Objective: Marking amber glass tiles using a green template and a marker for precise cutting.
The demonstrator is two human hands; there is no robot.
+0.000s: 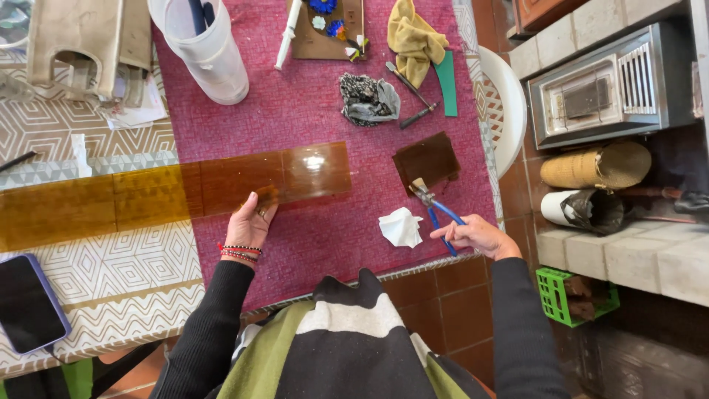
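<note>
A long strip of amber glass (148, 193) lies across the table, from the patterned cloth onto the magenta mat (310, 118). My left hand (249, 223) rests flat on its near edge, fingers pressing the glass. My right hand (476, 235) grips blue-handled pliers (437, 210) whose jaws touch the near edge of a smaller dark amber glass piece (427, 159) on the mat. A crumpled white tissue (400, 226) lies between my hands.
A white jug (209, 52), a yellow cloth (412, 37), a grey crumpled bag (368, 99), a hammer-like tool (413, 94) and a green strip (447, 83) lie farther back. A phone (26, 303) sits at the near left. A heater (602, 85) and green crate (572, 295) stand right of the table.
</note>
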